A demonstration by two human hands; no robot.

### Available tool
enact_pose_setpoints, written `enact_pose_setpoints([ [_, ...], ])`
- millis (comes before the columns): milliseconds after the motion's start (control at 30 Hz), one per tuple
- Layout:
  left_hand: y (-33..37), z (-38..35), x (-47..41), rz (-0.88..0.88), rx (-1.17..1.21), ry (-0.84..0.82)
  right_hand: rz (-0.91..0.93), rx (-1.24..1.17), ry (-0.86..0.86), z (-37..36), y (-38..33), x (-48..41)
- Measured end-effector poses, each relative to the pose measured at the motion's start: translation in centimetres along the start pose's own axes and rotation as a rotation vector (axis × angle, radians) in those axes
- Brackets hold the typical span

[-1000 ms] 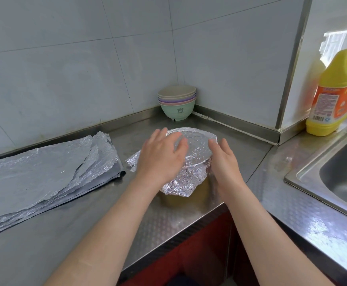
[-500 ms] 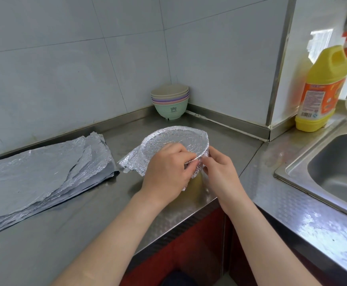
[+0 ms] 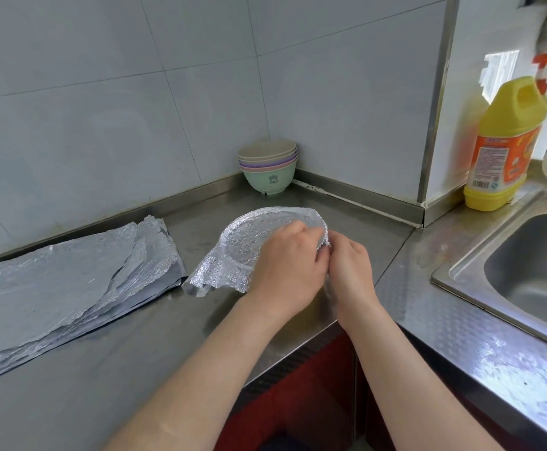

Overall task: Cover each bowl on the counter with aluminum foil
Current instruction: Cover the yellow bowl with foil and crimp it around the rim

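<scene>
1. Foil-covered bowl: our left hand and right hand both pinch it at its right rim.
2. Stacked bowls, beyond our grip: small emblem, unreadable.
3. Yellow bottle, right of grip: label illegible.

Foil-draped bowl, stacked bowls behind
</scene>
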State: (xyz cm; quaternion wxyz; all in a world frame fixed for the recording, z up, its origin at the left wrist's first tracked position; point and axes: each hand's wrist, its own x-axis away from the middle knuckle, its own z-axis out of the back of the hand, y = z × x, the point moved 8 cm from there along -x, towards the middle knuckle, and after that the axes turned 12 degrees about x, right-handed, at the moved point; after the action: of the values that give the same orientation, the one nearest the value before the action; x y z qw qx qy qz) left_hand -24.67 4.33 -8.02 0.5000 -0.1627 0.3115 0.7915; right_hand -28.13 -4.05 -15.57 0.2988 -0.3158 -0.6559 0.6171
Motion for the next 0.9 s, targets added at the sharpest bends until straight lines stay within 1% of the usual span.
enact_pose_setpoints([
  [100, -1.4, 2.4, -1.1, 0.07, 0.083, 0.019, -0.001, 0.025, 0.028, 0.1, -0.6, -0.7],
  [167, -4.3, 4.2, -2.5, 0.167, 0.039, 0.004, 0.006, 0.066, 0.029, -0.3, -1.3, -1.4],
  [200, -6.0, 4.5, -3.2, 0.227, -0.006, -0.04, 0.007, 0.1, 0.034, -0.4, -1.8, -1.9],
  [267, -9.1, 3.8, -3.7, 0.333, -0.083, -0.203, -0.003, 0.169, 0.042, -0.9, -2.8, -2.6],
  [333, -11.2, 2.1, -3.2, 0.417, -0.105, -0.376, 0.024, 0.224, 0.019, -1.9, -3.4, -3.1],
  [367, -11.7, 1.4, -2.8, 0.45, -0.088, -0.425, 0.033, 0.268, 0.02, -2.4, -3.6, -3.0],
  [433, -12.2, 0.8, -2.5, 0.465, -0.023, -0.418, 0.053, 0.358, 0.024, -3.1, -3.2, -3.1],
  [500, -12.0, 0.8, -2.4, 0.44, -0.014, -0.392, 0.055, 0.392, 0.039, -3.1, -2.7, -3.4],
  [600, -11.8, 1.2, -2.0, 0.458, -0.031, -0.383, 0.032, 0.373, 0.029, -3.1, -2.3, -4.0],
  [733, -11.5, 1.5, -1.3, 0.498, -0.009, -0.364, -0.006, 0.374, -0.04, -3.1, -2.0, -3.9],
  [900, -10.5, 2.9, 0.3, 0.518, -0.048, -0.352, -0.056, 0.28, -0.109, -2.4, -1.4, -2.7],
])
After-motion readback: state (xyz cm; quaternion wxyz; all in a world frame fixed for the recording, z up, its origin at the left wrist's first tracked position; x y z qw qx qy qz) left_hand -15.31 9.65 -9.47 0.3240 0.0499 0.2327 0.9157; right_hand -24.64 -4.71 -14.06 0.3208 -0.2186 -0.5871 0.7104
